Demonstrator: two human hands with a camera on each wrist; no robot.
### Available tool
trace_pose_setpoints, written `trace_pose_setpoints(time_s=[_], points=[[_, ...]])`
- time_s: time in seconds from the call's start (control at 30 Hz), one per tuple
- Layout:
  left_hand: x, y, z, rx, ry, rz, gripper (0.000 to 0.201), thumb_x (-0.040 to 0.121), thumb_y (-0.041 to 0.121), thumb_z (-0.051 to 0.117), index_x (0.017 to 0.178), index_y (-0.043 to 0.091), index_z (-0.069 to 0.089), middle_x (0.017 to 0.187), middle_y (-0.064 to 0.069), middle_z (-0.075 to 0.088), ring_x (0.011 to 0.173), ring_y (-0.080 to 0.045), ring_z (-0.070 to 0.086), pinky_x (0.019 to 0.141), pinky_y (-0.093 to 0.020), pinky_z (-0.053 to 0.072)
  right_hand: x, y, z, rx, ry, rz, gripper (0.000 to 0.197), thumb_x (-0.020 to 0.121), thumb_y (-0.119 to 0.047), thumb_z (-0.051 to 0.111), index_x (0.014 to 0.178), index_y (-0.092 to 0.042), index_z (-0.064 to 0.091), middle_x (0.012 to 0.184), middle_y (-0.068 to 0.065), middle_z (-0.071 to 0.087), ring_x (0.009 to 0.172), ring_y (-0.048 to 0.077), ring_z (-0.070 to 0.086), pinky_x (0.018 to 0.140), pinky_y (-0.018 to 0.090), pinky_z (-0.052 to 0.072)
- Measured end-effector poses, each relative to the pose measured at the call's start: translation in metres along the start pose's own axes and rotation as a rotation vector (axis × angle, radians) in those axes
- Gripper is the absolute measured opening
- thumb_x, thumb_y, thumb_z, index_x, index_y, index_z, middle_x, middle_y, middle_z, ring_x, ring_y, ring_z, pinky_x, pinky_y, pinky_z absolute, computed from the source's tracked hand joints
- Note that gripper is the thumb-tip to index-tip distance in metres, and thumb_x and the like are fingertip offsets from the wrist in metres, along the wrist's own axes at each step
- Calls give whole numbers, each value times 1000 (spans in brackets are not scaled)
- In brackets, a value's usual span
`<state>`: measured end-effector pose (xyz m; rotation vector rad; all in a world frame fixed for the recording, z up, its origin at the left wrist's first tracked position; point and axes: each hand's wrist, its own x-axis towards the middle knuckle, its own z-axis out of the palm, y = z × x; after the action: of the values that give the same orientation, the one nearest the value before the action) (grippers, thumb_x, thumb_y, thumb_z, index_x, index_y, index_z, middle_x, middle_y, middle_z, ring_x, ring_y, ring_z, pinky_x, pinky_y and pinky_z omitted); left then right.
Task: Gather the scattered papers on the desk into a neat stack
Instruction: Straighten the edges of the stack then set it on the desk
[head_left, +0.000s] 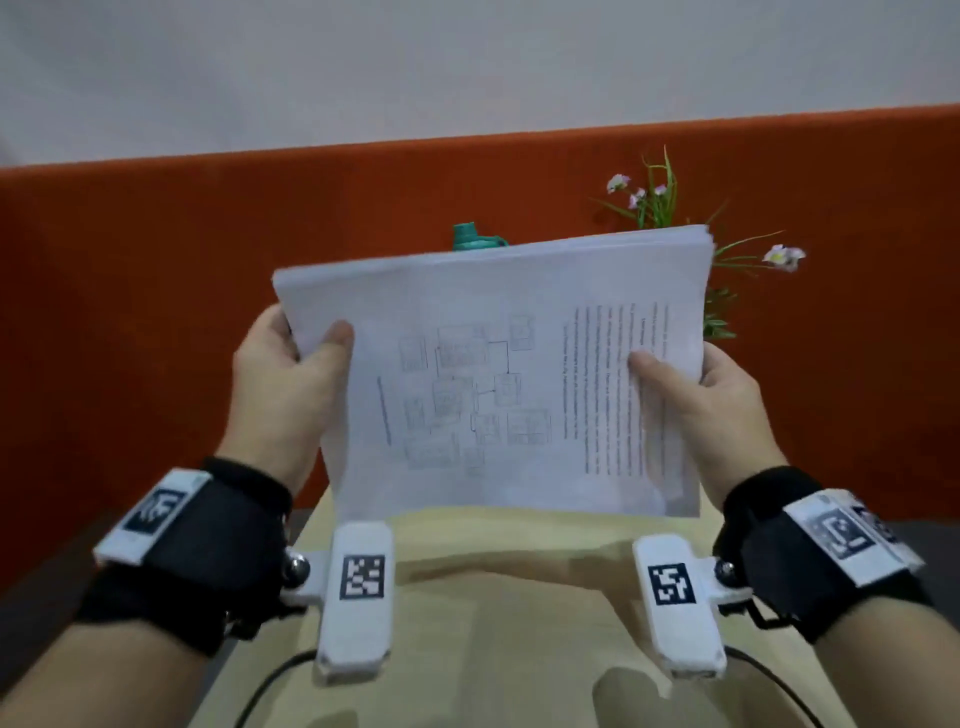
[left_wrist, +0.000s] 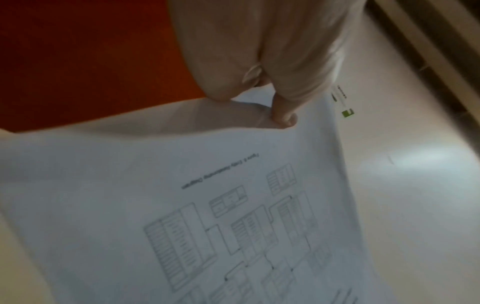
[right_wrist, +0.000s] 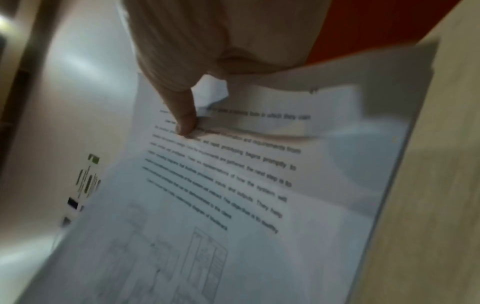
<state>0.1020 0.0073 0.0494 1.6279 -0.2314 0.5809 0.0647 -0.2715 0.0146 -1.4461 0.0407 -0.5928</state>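
The left hand (head_left: 283, 374) has its grip closed on the left edge of a stack of white printed papers (head_left: 498, 374), thumb on top; the right hand (head_left: 711, 405) pinches the right edge likewise. The stack is held up, tilted, above the pale wooden bench (head_left: 519, 597). Behind it show a teal bottle cap (head_left: 470, 239), a flowering green plant (head_left: 670, 202) and an orange partition (head_left: 156, 312).

Black fabric wrist wraps on both bare forearms, no sleeves. White rectangular tags with dark printed markers strapped on the outer side of each wrap. White plastic camera pods on the inner side, each with a black-and-white square fiducial, hung off shiny metal ball joints. Thin black cables trailing back.
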Motion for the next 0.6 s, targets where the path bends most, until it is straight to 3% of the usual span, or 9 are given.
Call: trace_pose_setpoints(time_s=[0.1, 0.2, 0.27, 0.4, 0.5, 0.6], points=[[-20, -32, 6, -14, 22, -128, 39, 90, 15, 64, 126, 9, 50, 114, -3, 66, 102, -21, 67, 81, -35, 58, -10, 16, -2, -130, -10, -39, 8, 92, -18, 60, 98, -21, 65, 94, -7, 73, 78, 1, 73, 66, 19, 60], [-37, -49, 12, -6, -5, -222, 24, 94, 14, 57, 118, 16, 56, 116, -7, 67, 104, -28, 67, 90, -51, 54, -22, 39, -3, -229, -24, 9, 10, 92, -19, 60, 100, -23, 63, 98, -7, 71, 89, 7, 68, 73, 29, 57], [-39, -51, 14, -24, 2, -207, 18, 95, 15, 54, 112, 21, 55, 113, -4, 67, 101, -25, 67, 86, -50, 56, -23, 43, -5, -218, 2, 16, 16, 91, -16, 60, 106, -20, 62, 103, -4, 70, 93, 8, 65, 71, 29, 53], [-39, -51, 19, -61, -11, -209, 25, 93, 13, 59, 113, 25, 51, 108, 2, 65, 100, -19, 66, 84, -43, 56, -21, 36, -4, -175, 18, -1, 13, 93, -21, 57, 105, -26, 58, 98, -8, 67, 82, -1, 62, 61, 18, 43], [-36, -45, 24, -77, -9, -171, 25, 93, 10, 58, 96, 34, 54, 101, 5, 67, 97, -20, 68, 82, -43, 57, -19, 31, 4, -153, 2, -3, 14, 94, -22, 55, 108, -23, 57, 94, -9, 67, 66, -14, 64, 52, 10, 46], [-29, -40, 25, -100, 35, -93, 28, 90, 9, 62, 89, 36, 54, 95, 8, 66, 91, -15, 68, 75, -37, 58, -16, 26, 4, -121, 63, -43, 15, 94, -22, 55, 108, -24, 54, 92, -12, 64, 70, -11, 64, 59, 16, 45]])
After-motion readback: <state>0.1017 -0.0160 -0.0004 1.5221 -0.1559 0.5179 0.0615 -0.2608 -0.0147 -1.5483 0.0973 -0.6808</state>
